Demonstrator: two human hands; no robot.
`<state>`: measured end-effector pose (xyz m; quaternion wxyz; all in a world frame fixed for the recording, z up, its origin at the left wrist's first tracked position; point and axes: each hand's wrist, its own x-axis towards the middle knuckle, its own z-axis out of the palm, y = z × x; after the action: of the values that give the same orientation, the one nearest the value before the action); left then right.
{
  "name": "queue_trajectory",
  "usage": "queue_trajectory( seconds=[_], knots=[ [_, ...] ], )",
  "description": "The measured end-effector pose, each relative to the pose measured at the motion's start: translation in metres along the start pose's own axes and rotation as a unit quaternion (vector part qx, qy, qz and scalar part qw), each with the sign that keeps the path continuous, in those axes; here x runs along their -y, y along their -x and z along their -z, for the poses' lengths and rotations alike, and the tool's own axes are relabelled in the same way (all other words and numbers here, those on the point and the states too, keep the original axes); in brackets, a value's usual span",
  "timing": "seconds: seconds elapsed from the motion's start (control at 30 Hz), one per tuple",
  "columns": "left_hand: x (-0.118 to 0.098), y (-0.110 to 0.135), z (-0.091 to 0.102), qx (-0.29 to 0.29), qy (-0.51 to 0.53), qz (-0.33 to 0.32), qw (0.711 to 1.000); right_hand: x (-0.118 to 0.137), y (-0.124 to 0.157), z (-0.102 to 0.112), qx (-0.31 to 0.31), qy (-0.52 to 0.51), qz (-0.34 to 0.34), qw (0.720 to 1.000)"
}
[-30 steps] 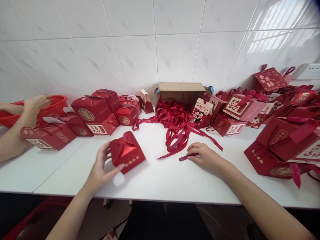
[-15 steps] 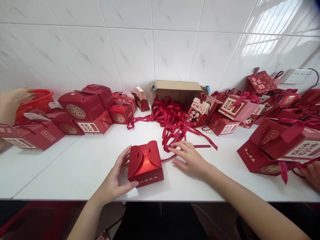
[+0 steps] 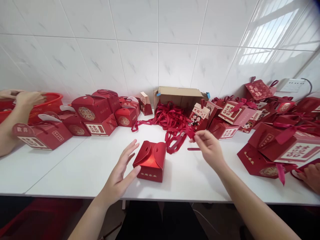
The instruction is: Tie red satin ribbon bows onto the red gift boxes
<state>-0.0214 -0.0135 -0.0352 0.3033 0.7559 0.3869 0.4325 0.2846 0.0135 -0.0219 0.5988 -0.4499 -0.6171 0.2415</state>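
A small red gift box (image 3: 150, 161) with two folded top flaps stands on the white table (image 3: 82, 166) in front of me. My left hand (image 3: 122, 173) is open, fingers stretched out, its thumb touching the box's lower left corner. My right hand (image 3: 209, 146) is lifted just right of the box and pinches a red ribbon (image 3: 191, 132) pulled from the ribbon pile (image 3: 172, 121).
An open cardboard box (image 3: 180, 96) lies against the tiled wall behind the ribbons. Several red gift boxes (image 3: 95, 115) crowd the left; more stand at the right (image 3: 280, 140). Another person's hands (image 3: 25, 100) reach a red basket (image 3: 47, 103) far left. Another hand (image 3: 311, 175) shows at the right edge.
My right hand rose off the table and took hold of a ribbon. My left hand let go of the box's side and opened. The box shifted slightly right.
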Motion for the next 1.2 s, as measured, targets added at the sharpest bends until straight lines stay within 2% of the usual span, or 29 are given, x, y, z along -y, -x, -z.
queue_trajectory(
  seconds=[0.1,0.23,0.3,0.33,0.43,0.53,0.6,0.67,0.8,1.03,1.2],
  knots=[
    [-0.014,-0.013,-0.002,-0.019,-0.087,0.002,0.996,0.039,-0.004,0.013,-0.095,-0.082,0.049,0.991],
    [-0.019,-0.028,-0.007,0.009,-0.138,-0.006,0.990,0.090,-0.003,0.033,-0.233,-0.184,0.168,0.940],
    [-0.018,-0.032,-0.011,0.015,-0.147,-0.013,0.989,0.104,-0.001,0.040,-0.257,-0.190,0.192,0.928],
    [-0.018,-0.033,-0.013,0.018,-0.146,-0.016,0.989,0.107,0.000,0.041,-0.253,-0.182,0.188,0.931],
    [-0.016,-0.035,-0.017,0.030,-0.132,-0.020,0.991,0.103,0.006,0.035,-0.187,-0.137,0.120,0.965],
    [-0.016,-0.034,-0.021,0.036,-0.137,-0.024,0.990,0.092,0.011,0.014,-0.044,-0.071,-0.002,0.997],
    [-0.018,-0.032,-0.024,0.034,-0.153,-0.024,0.987,0.084,0.015,-0.004,0.053,-0.040,-0.064,0.996],
    [-0.023,-0.029,-0.026,0.034,-0.168,-0.024,0.985,0.077,0.018,-0.020,0.111,-0.016,-0.100,0.989],
    [-0.034,-0.026,-0.028,0.032,-0.186,-0.033,0.982,0.064,0.019,-0.037,0.135,0.055,-0.099,0.984],
    [-0.040,-0.031,-0.030,0.010,-0.196,-0.036,0.980,0.060,0.014,-0.041,0.134,0.179,-0.051,0.973],
    [-0.038,-0.035,-0.035,-0.009,-0.175,-0.037,0.984,0.060,0.010,-0.047,0.137,0.202,-0.039,0.969]
  ],
)
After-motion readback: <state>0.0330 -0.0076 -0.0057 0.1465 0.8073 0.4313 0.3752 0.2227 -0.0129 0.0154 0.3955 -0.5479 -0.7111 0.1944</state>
